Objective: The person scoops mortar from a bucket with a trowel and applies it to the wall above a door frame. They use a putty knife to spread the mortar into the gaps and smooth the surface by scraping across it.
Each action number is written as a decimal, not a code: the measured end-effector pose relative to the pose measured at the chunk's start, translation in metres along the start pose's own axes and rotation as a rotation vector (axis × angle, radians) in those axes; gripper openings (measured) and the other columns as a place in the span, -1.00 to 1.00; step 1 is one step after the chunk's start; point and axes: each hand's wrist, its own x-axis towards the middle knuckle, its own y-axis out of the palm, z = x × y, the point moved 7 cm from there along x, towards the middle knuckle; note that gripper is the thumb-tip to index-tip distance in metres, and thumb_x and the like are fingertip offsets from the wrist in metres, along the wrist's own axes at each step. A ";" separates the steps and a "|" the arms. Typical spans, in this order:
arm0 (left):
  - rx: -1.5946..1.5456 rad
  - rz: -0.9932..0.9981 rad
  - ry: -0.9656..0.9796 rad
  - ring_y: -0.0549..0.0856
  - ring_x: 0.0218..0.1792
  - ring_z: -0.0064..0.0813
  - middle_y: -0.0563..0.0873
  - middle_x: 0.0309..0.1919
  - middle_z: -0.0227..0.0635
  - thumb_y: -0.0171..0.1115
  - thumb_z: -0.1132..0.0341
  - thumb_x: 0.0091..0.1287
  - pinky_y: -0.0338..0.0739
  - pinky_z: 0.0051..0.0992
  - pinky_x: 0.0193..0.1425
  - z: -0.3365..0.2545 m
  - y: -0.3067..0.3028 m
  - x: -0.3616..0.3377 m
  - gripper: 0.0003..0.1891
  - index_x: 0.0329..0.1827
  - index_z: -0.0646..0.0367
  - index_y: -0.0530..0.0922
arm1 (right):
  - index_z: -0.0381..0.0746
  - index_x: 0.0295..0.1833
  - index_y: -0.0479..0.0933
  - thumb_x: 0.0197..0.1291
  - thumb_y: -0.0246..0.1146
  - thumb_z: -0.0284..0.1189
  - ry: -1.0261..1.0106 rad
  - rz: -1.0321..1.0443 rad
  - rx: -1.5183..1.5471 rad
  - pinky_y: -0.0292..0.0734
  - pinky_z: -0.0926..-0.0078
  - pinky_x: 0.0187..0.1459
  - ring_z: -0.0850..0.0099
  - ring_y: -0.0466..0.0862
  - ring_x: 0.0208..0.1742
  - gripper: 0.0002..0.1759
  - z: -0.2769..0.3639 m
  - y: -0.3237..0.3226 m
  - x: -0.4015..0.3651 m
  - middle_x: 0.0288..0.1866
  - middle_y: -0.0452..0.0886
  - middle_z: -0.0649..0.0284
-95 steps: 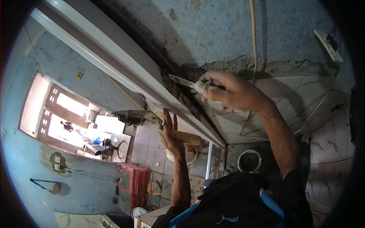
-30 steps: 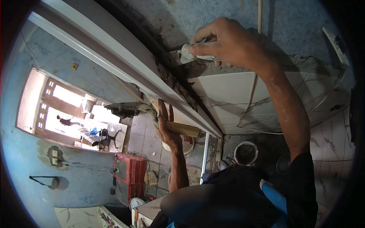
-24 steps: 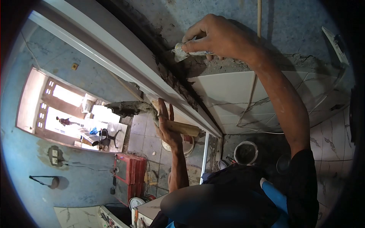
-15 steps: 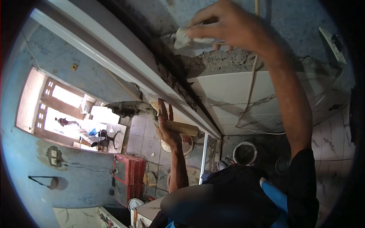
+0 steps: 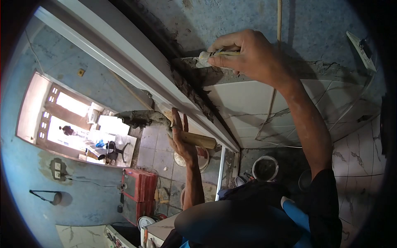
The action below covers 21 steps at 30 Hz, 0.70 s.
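Observation:
My right hand (image 5: 252,58) is closed around a small hand tool with a yellowish handle and a pale, mortar-crusted end (image 5: 203,60). That end is at the rough mortar strip (image 5: 331,68) above the wall tiles, beside the white frame (image 5: 140,49). The tool's exact kind cannot be made out. My left hand (image 5: 182,144) is lower, on the other side of the frame, with its fingers pointing up close to it. A thick wooden handle (image 5: 200,139) is gripped in its palm. The far end of that tool is hidden behind the hand.
Marbled tiles (image 5: 244,97) cover the lower wall, crossed by a pale conduit (image 5: 271,107). A bucket (image 5: 266,168) stands on the floor below. Beyond the frame are a red toolbox (image 5: 140,186), another bucket (image 5: 203,157) and a person (image 5: 67,130) by the bright opening.
My right hand has moved down with the small tool, from the blue wall to the mortar strip. My left hand has stayed in place.

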 end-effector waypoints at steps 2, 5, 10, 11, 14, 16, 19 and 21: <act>-0.005 0.009 -0.011 0.20 0.44 -0.13 0.27 0.38 0.05 -0.26 0.14 0.45 0.16 -0.08 0.48 0.002 -0.001 0.001 -0.39 0.36 0.54 0.14 | -0.29 -0.16 0.66 0.07 0.39 -0.27 0.007 0.037 0.076 0.59 0.45 -0.40 0.36 0.70 -0.47 -0.67 -0.007 0.003 0.004 -0.41 0.69 0.06; -0.017 0.015 -0.004 0.19 0.44 -0.14 0.27 0.38 0.05 -0.27 0.14 0.45 0.18 -0.07 0.47 0.003 -0.001 0.001 -0.39 0.36 0.53 0.15 | -0.32 -0.10 0.64 0.13 0.38 -0.26 0.073 0.067 0.162 0.44 0.62 -0.65 0.55 0.62 -0.61 -0.64 -0.011 0.014 0.008 -0.46 0.68 0.12; -0.010 0.021 0.001 0.17 0.45 -0.14 0.25 0.39 0.03 -0.28 0.14 0.45 0.16 -0.07 0.48 0.005 -0.002 0.000 -0.39 0.36 0.52 0.15 | -0.35 -0.10 0.63 0.14 0.35 -0.26 0.096 0.197 0.146 0.45 0.59 -0.67 0.54 0.62 -0.62 -0.63 -0.004 0.021 0.027 -0.49 0.66 0.14; -0.023 0.016 0.001 0.16 0.45 -0.14 0.24 0.40 0.02 -0.29 0.14 0.45 0.16 -0.07 0.48 0.006 -0.002 0.000 -0.40 0.37 0.52 0.15 | -0.35 -0.10 0.64 0.14 0.35 -0.26 0.095 0.237 0.126 0.46 0.59 -0.67 0.53 0.62 -0.62 -0.63 -0.001 0.023 0.030 -0.50 0.66 0.14; -0.016 0.028 0.006 0.15 0.46 -0.14 0.23 0.40 0.02 -0.27 0.15 0.45 0.15 -0.07 0.48 0.005 -0.002 0.000 -0.40 0.37 0.52 0.14 | -0.35 -0.13 0.65 0.13 0.34 -0.26 0.061 0.291 0.071 0.46 0.59 -0.68 0.52 0.62 -0.63 -0.64 0.008 0.027 0.044 -0.52 0.64 0.16; -0.023 0.033 0.007 0.15 0.46 -0.14 0.23 0.40 0.01 -0.28 0.15 0.45 0.14 -0.07 0.48 0.005 -0.002 0.000 -0.40 0.37 0.51 0.14 | -0.35 -0.16 0.66 0.13 0.34 -0.26 0.062 0.298 0.057 0.45 0.60 -0.68 0.52 0.61 -0.64 -0.66 0.016 0.024 0.053 -0.53 0.64 0.16; -0.032 0.025 -0.003 0.14 0.46 -0.15 0.23 0.41 0.01 -0.29 0.14 0.46 0.13 -0.08 0.49 0.005 -0.001 0.000 -0.40 0.38 0.50 0.14 | -0.35 -0.15 0.66 0.14 0.34 -0.26 0.055 0.340 -0.004 0.43 0.62 -0.70 0.53 0.60 -0.65 -0.66 0.032 0.023 0.067 -0.53 0.64 0.18; -0.032 0.014 -0.014 0.14 0.46 -0.15 0.23 0.41 0.01 -0.31 0.13 0.46 0.12 -0.08 0.49 0.006 -0.001 -0.001 -0.40 0.38 0.49 0.14 | -0.34 -0.12 0.65 0.14 0.34 -0.25 0.048 0.374 -0.051 0.42 0.65 -0.71 0.54 0.60 -0.65 -0.65 0.039 0.017 0.074 -0.53 0.64 0.19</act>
